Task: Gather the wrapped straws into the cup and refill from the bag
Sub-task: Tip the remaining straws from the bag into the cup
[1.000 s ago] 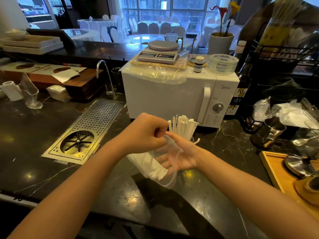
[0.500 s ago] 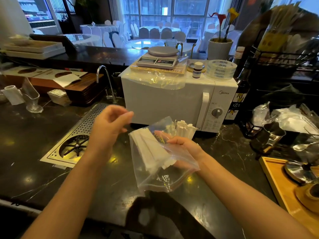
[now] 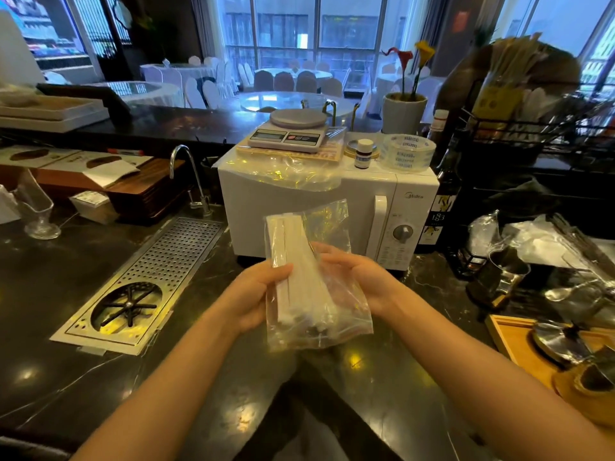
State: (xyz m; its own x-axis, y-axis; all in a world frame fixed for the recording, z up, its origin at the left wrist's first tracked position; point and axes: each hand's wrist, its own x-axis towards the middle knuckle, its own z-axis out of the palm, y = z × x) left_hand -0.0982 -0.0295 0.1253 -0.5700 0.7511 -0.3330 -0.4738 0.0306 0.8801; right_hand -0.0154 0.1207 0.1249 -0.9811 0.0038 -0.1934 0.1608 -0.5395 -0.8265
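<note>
A clear plastic bag (image 3: 346, 314) with a bundle of white wrapped straws (image 3: 293, 257) inside is held upright above the dark counter, in front of the microwave. My left hand (image 3: 256, 301) grips the bag's left side over the straws. My right hand (image 3: 359, 274) holds its right side from behind. The cup with straws is hidden behind the bag and hands.
A white microwave (image 3: 253, 207) stands just behind, with a scale (image 3: 289, 133), small bottle and tape roll on top. A steel drip tray (image 3: 146, 281) lies at left beside a tap (image 3: 186, 174). Metal jugs, plastic bags and a wooden tray (image 3: 512, 344) crowd the right.
My left hand, free half a second ago, has come back and taken hold of the bag. The bag has been turned upright and lifted, now covering the cup.
</note>
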